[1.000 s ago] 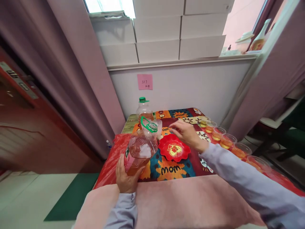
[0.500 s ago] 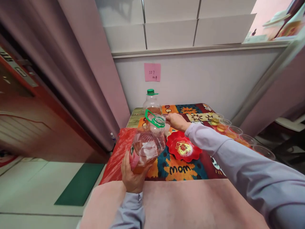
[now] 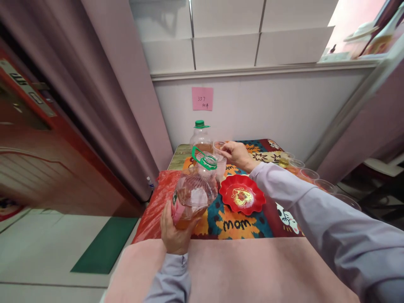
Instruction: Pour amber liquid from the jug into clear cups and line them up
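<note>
My left hand [image 3: 177, 230] is wrapped round the lower side of a large clear plastic bottle [image 3: 196, 189], part full of amber liquid. The bottle leans slightly, its mouth uncapped, with a green carry ring [image 3: 205, 160] at the neck. Beyond its neck, my right hand [image 3: 236, 154] pinches the rim of a clear plastic cup [image 3: 219, 146]. Just below that cup is what looks like a stack of clear cups [image 3: 222, 166], partly hidden by the bottle. Nearer my right forearm lies a red scalloped plate [image 3: 242, 195] with a gold print.
A second bottle with a green cap [image 3: 200, 134] stands behind the held one. Along the table's right side runs a row of clear cups [image 3: 309, 174], some with yellow liquid. Red plastic sheeting [image 3: 154, 210] covers the left edge; a wall rises behind.
My right hand has risen slightly and shifted right, lifting a cup above the stack. My left hand stays on the bottle, which has barely moved.
</note>
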The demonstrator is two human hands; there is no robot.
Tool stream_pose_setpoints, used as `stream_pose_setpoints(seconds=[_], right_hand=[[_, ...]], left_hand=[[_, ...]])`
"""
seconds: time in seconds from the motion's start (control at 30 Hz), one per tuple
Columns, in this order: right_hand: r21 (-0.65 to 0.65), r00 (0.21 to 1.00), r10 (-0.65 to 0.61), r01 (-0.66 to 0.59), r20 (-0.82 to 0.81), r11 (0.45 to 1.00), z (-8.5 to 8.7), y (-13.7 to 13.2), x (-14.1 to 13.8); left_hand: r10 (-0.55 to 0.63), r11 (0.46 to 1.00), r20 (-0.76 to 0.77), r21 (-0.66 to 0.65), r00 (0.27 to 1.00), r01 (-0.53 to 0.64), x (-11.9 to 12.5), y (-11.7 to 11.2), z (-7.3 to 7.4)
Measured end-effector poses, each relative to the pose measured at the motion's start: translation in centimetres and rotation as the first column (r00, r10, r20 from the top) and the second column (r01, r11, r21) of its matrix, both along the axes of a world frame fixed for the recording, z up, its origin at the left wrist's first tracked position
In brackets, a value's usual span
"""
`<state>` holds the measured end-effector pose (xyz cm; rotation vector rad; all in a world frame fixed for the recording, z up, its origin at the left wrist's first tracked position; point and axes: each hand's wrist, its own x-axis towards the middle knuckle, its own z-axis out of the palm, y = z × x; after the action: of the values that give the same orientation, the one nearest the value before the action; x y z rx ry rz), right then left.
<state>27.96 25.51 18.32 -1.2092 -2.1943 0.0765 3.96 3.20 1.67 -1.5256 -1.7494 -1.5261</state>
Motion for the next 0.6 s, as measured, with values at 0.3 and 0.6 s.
stream_pose_setpoints(seconds=[0.3, 0.6], right_hand=[[0.048, 1.0, 0.011, -0.01, -0.03, 0.999, -4.6, -6.6, 7.7], [-0.126, 0.995, -0.064, 0.073, 0.071, 0.989, -12.0, -10.0, 9.1]], left_hand=[[-0.026, 0.999, 0.059, 0.025, 0.998, 0.025, 0.1, 0.5, -0.2], [-0.045, 0.997, -0.06, 0.066, 0.997, 0.049, 0.3, 1.0, -0.7]])
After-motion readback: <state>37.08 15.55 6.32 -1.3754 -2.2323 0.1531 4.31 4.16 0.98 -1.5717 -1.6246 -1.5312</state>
